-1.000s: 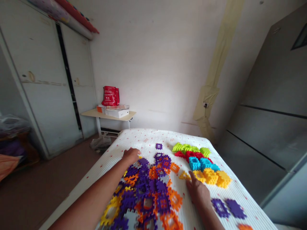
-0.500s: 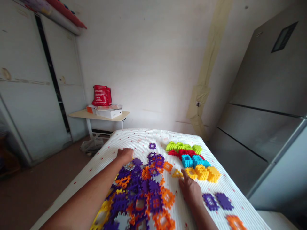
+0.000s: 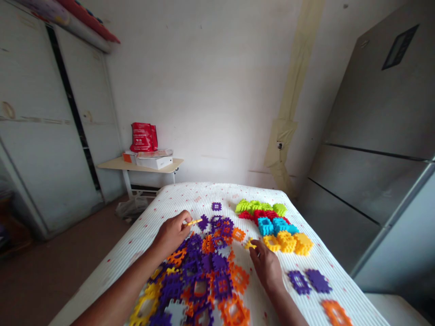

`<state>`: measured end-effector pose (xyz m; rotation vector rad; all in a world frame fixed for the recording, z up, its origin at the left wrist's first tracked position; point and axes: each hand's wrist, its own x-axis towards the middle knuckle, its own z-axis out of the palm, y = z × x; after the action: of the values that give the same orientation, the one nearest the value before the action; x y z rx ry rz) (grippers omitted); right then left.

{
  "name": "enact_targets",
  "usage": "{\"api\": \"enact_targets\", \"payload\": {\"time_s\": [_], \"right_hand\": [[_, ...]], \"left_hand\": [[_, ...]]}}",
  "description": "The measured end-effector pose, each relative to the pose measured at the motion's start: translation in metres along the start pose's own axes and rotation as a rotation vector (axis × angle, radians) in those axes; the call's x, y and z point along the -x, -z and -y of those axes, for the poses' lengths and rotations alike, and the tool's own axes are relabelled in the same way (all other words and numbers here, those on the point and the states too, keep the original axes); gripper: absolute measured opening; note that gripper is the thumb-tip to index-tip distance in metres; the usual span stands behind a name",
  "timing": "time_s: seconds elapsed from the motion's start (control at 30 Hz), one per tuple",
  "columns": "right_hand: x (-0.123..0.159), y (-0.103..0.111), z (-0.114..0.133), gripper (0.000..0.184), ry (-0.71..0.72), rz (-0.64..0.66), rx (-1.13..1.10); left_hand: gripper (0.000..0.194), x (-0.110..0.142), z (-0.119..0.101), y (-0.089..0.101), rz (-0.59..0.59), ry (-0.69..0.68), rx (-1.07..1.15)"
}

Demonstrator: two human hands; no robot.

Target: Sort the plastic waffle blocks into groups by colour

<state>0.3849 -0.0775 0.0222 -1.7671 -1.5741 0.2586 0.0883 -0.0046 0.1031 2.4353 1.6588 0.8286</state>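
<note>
My left hand (image 3: 175,233), above the far left part of the pile, pinches a yellow interlocking tile (image 3: 194,222), seen edge-on. Just past its tip, a purple tile (image 3: 203,222) stands at the top of the mixed pile. My right hand (image 3: 267,265) is right of the pile, its thumb and fingers closed on a small yellow triangular tile (image 3: 250,244), partly covered by the fingertips. Beyond that hand stand stacked yellow tiles (image 3: 286,243), with blue tiles (image 3: 279,225), red tiles (image 3: 260,215) and green tiles (image 3: 254,207) in rows behind.
Purple, orange, yellow and grey tiles lie in a loose pile (image 3: 195,271) on the white ribbed cover (image 3: 132,267). Two purple tiles (image 3: 308,281) and an orange tile (image 3: 336,312) lie at right. A single purple tile (image 3: 216,206) sits farther back. A grey refrigerator (image 3: 370,149) stands right.
My left hand has come back and right from the pile's far left, lifting a yellow tile. A purple tile there has shifted right. My right fingers have closed on the yellow triangle. The view has turned right.
</note>
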Motion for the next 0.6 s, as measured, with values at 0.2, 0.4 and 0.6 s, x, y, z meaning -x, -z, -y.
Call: {"api": "enact_targets", "payload": {"time_s": [0.2, 0.4, 0.6], "right_hand": [[0.023, -0.008, 0.051, 0.036, 0.012, 0.177, -0.785], [0.04, -0.011, 0.086, 0.038, -0.132, 0.382, -1.158], [0.038, -0.013, 0.086, 0.034, -0.227, 0.337, -1.255]], "left_hand": [[0.016, 0.06, -0.037, -0.021, -0.297, -0.304, 0.169], [0.02, 0.084, -0.054, -0.033, -0.453, -0.518, 0.035], [0.028, 0.087, -0.057, -0.043, -0.409, -0.429, 0.157]]}}
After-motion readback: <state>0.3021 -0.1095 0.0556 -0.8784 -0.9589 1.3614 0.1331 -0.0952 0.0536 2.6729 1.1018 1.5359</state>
